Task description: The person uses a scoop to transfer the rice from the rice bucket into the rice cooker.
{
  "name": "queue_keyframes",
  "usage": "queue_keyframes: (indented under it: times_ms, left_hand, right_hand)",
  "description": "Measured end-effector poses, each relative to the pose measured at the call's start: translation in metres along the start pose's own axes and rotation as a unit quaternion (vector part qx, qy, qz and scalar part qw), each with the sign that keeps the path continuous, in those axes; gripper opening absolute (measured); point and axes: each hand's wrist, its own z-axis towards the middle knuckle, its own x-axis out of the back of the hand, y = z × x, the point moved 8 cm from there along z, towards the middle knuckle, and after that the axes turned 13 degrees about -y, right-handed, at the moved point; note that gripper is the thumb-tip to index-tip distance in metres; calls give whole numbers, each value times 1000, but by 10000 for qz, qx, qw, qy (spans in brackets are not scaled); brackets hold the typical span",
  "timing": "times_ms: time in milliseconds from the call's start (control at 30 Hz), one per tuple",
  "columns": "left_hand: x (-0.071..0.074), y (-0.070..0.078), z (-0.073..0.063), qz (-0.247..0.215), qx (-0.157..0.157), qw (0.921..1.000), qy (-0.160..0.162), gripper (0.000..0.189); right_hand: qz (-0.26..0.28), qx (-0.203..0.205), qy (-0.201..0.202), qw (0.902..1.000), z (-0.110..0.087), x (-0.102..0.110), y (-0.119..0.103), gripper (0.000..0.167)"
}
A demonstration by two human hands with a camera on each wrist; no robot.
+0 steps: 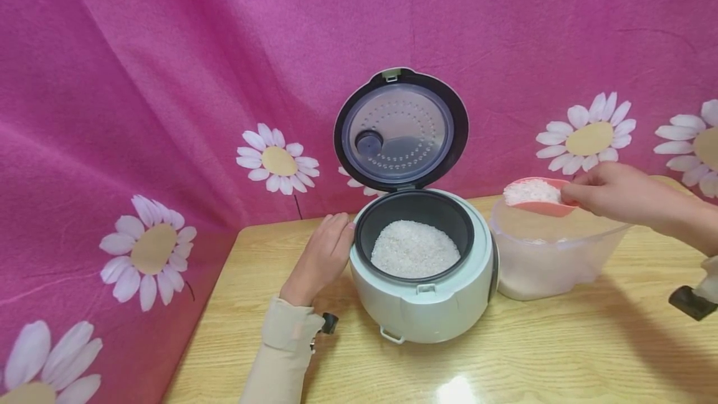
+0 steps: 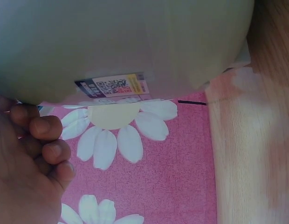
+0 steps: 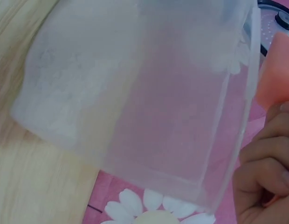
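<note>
In the head view, my right hand (image 1: 608,191) grips a pink scoop (image 1: 541,207) heaped with white rice, held over the rim of a translucent plastic bin (image 1: 552,267). The right wrist view shows my curled fingers (image 3: 268,149) below the scoop (image 3: 277,70), beside the bin (image 3: 135,93). A pale green rice cooker (image 1: 421,310) stands left of the bin, lid (image 1: 401,129) up, with rice (image 1: 415,249) in its dark pot. My left hand (image 1: 322,254) touches the cooker's left rim, its fingers loosely bent beside the cooker body (image 2: 126,46) in the left wrist view.
Everything stands on a light wooden table (image 1: 269,279). A magenta cloth (image 1: 252,48) with white daisies hangs behind and to the left. The cooker's raised lid leans back close to the cloth. A sticker with a printed code (image 2: 114,87) is on the cooker's side.
</note>
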Motion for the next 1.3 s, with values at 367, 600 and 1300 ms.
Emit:
queue_keyframes:
  times_ms: [367,600,1300]
  left_hand:
    - [0,1,0,4,-66,10000,3,22]
    - [0,0,0,59,-71,10000,17,22]
    - [0,0,-1,19,-13,10000,-61,22]
  right_hand:
    - [271,216,69,9994,10,-17,-32,38]
    - [127,354,77,9993,18,-22,-60,39]
    - [-192,827,-8,9964,31,-49,-128,30]
